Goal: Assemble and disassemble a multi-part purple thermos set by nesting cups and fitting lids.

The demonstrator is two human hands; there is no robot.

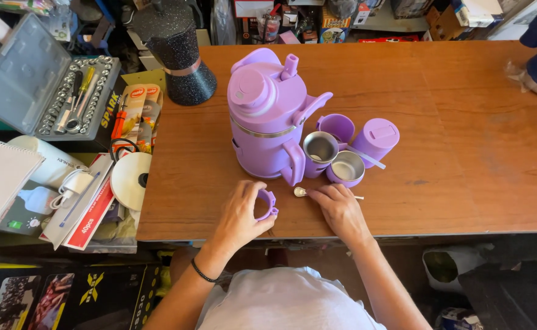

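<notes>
Left hand (239,214) curled closed around a small lilac ring-shaped clip (268,204), smooth plastic, held at the fingertips just above the wooden table (464,153). Right hand (340,208) lies flat, fingers together, pressing on a small metal spoon (301,192); bowl end pokes out on its thumb side, thin handle out the far side, so the long axis runs across the hand. Spoon sits between both hands, right nearer. Just beyond the knuckles: glossy lilac flask (268,116), steel-lined cups (346,167).
</notes>
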